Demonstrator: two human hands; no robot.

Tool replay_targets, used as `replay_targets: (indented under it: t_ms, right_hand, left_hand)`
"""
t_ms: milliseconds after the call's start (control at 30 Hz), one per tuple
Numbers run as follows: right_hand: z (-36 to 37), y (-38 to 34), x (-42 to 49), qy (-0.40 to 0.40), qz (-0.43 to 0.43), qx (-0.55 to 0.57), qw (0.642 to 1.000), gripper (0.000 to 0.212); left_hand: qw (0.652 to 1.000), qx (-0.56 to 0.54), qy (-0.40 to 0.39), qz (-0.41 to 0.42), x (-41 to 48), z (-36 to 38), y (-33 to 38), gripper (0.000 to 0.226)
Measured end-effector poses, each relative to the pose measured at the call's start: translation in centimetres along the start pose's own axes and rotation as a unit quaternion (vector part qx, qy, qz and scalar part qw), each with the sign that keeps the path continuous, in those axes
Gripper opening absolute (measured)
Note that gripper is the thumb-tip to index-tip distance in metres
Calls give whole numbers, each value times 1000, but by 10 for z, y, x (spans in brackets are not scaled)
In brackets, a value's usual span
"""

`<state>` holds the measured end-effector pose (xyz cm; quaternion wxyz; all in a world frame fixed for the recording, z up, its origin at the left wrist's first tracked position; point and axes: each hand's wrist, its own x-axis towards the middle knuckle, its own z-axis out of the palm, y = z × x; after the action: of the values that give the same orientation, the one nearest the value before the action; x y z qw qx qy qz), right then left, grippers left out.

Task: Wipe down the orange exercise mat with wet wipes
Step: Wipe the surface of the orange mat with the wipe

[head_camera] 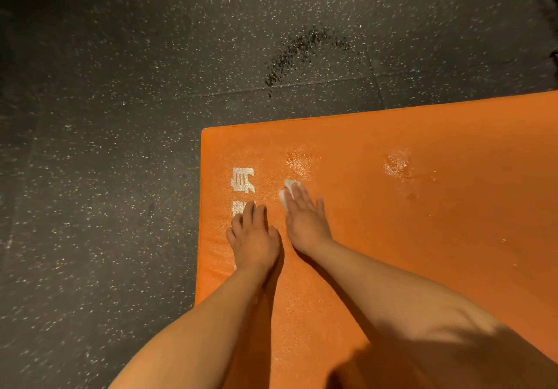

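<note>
Orange mat (422, 237) — wet patches, dark speckled floor (120, 86)

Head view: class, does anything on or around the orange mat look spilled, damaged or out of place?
Yes. A dark, wet-looking splatter marks the floor beyond the mat's far edge. Two glistening wet patches sit on the mat, one just ahead of the wipe under the right hand. No damage shows.

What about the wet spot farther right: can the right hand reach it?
Probably yes. The right hand presses the wipe flat on the mat, and only bare mat lies between it and that spot.
</note>
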<state>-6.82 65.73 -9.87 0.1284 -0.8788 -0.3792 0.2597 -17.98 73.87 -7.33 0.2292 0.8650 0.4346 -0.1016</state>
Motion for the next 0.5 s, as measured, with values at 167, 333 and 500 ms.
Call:
replay_targets:
  t_ms: [167,333,500]
  right_hand:
    - [-5,9,18,23,14,-30,999,60]
    - [-5,3,22,64,62,13,996,65]
    - [-3,-13,18,-40,-86,-32,995,57]
  left_hand:
    - [1000,-13,5,-3,6,7,-9,54]
    - [1000,-19,14,-7,6,13,-10,53]
    - [999,-31,13,-13,3,17,-7,54]
